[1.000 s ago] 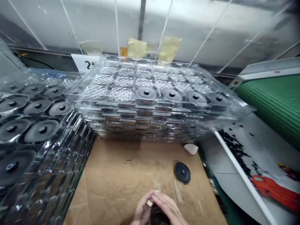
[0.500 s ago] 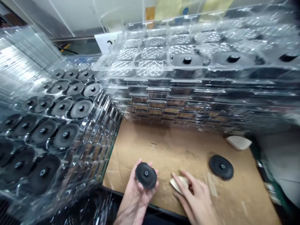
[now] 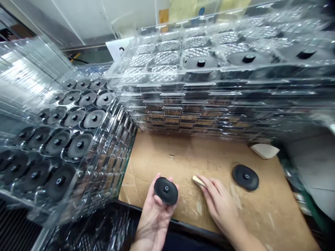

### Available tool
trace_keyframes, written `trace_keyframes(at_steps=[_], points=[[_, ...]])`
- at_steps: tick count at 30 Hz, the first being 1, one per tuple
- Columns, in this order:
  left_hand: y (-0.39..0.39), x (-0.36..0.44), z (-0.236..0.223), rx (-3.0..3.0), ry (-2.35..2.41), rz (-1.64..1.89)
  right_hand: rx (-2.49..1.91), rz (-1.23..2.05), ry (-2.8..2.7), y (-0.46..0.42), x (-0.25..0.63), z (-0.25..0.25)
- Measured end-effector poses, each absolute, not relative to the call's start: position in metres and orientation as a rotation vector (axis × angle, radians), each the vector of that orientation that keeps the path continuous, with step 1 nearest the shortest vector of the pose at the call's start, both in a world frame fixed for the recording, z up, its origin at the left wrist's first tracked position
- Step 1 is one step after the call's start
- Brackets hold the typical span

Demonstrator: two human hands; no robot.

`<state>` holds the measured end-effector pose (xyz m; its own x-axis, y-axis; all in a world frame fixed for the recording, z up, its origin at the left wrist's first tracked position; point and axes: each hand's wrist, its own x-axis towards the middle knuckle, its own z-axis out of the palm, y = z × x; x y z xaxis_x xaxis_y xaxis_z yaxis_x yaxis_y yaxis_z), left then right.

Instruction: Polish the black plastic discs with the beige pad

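Observation:
A black oval disc with a short central stem (image 3: 165, 191) rests in my left hand (image 3: 158, 212), whose fingers curl round its edge from below. My right hand (image 3: 221, 202) pinches a small cream-coloured pad (image 3: 199, 181) between thumb and fingers, just above or on the cardboard, a little right of the disc. Part of the pad is hidden by the fingers. A second black oval disc (image 3: 246, 177) lies on the cardboard (image 3: 183, 153) to the right of my right hand, stem up.
Clear plastic trays (image 3: 167, 115) are stacked along the back, with a few black discs in the top one. At left another tray stack (image 3: 104, 139) holds many discs. A cream wedge-shaped piece (image 3: 265, 150) lies at the cardboard's far right corner.
My right hand has lifted and turned the cream pad, so it now shows edge-on in a pinch. My left hand still holds the disc, shifted slightly up and right in view.

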<state>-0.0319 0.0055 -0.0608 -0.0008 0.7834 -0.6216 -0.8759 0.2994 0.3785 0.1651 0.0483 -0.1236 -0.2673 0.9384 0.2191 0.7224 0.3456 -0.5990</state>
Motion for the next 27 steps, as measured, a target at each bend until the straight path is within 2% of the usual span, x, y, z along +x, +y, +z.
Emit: trace_keyframes(at_steps=[6, 11, 14, 19, 23, 27], points=[[0.003, -0.016, -0.044, -0.038, 0.926, 1.309, -1.418, 0.734, -1.970, 0.057, 0.147, -0.046], [0.000, -0.004, -0.032, -0.026, 0.945, 1.173, -0.978, 1.064, -1.984, 0.043, 0.123, 0.011], [-0.001, -0.003, -0.026, -0.066, 1.010, 1.141, -1.017, 1.195, -2.050, 0.038, 0.120, 0.014], [-0.001, 0.000, -0.007, 0.006, 0.981, 1.075, -0.931, 0.961, -1.907, 0.028, 0.127, 0.009], [-0.003, 0.005, 0.001, 0.017, 1.002, 1.104, -0.932, 1.177, -1.956, 0.026, 0.138, 0.021], [-0.005, 0.009, 0.003, 0.022, 0.976, 1.018, -0.986, 0.929, -1.880, 0.024, 0.135, 0.029]])
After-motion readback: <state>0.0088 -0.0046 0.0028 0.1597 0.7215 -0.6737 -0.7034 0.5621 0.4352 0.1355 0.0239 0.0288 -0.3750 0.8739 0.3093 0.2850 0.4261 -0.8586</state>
